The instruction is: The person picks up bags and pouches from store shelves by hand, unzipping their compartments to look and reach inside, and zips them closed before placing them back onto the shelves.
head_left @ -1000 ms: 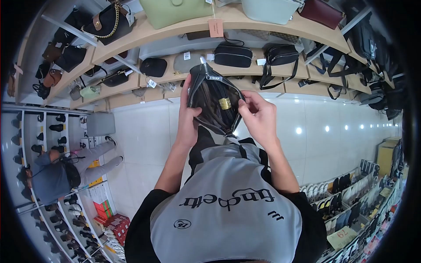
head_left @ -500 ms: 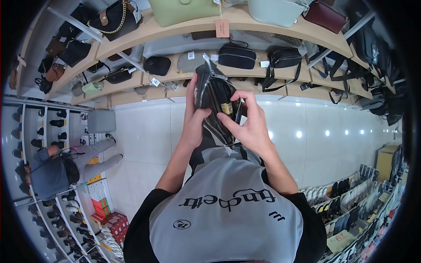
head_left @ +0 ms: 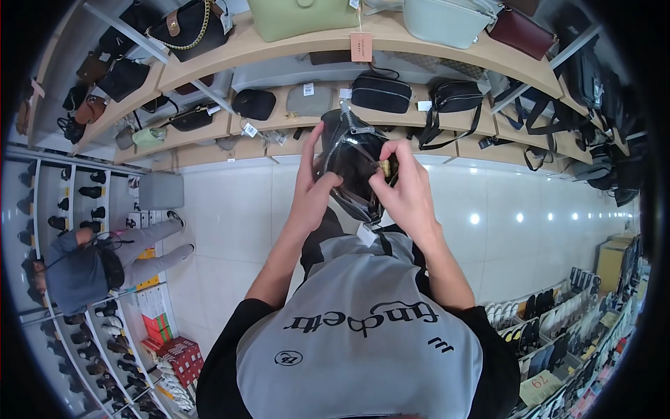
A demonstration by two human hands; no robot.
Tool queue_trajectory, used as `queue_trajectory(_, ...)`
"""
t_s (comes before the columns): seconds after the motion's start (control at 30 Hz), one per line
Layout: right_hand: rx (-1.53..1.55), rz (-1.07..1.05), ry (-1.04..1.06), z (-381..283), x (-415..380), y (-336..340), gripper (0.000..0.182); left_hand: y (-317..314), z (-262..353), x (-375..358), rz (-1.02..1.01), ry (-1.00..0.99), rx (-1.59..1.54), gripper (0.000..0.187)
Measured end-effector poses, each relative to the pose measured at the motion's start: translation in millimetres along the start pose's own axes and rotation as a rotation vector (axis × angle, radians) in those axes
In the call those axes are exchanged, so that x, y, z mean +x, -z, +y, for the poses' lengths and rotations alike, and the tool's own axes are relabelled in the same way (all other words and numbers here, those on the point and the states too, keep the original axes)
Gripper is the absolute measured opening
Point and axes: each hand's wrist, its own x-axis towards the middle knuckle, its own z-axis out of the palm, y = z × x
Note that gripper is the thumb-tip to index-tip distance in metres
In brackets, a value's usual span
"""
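Observation:
A small black zippered bag [head_left: 333, 126] is held up in front of my body, its zip undone and its mouth spread wide. My left hand [head_left: 310, 192] grips the bag's left side, fingers behind it and thumb hooked over the zip edge. On the opposite side, my right hand [head_left: 407, 187] pinches the edge of the opening between thumb and fingers. A small yellowish label [head_left: 385, 167] shows at the right fingertips, on the inside wall. The dark lining is in view, and a white tag [head_left: 366, 234] hangs from the bag's near end.
Curved wooden shelves [head_left: 279, 56] with handbags run ahead, including a green bag [head_left: 300, 17] and a black pouch [head_left: 380, 93]. At left, a person [head_left: 84, 269] is by shoe racks near a grey stool [head_left: 160, 191]. Footwear bins [head_left: 551, 328] stand at lower right.
The bag's mouth has been pulled wider, and my right hand has shifted slightly right with the label. More of the inside shows. The white tag has swung into clearer view.

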Motion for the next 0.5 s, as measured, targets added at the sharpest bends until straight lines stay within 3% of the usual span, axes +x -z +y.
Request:
queue_trajectory(0.27, 0.041, -0.022, -0.066, -9, -4, 2, 0.031, 4, 13, -5, -0.018, 0.055, -0.138, 0.099)
queue_trajectory(0.37, 0.024, 0.009, -0.033, -7, -6, -3, 0.032, -4, 7, -6, 0.004, 0.028, -0.048, 0.095)
queue_trajectory(0.43, -0.001, 0.051, 0.046, -12, -10, -5, 0.032, -5, 7, -6, -0.043, 0.04, -0.055, 0.086)
queue_trajectory(0.5, 0.012, 0.011, -0.028, -20, -14, -3, 0.034, -4, -3, -4, -0.076, 0.029, -0.133, 0.079)
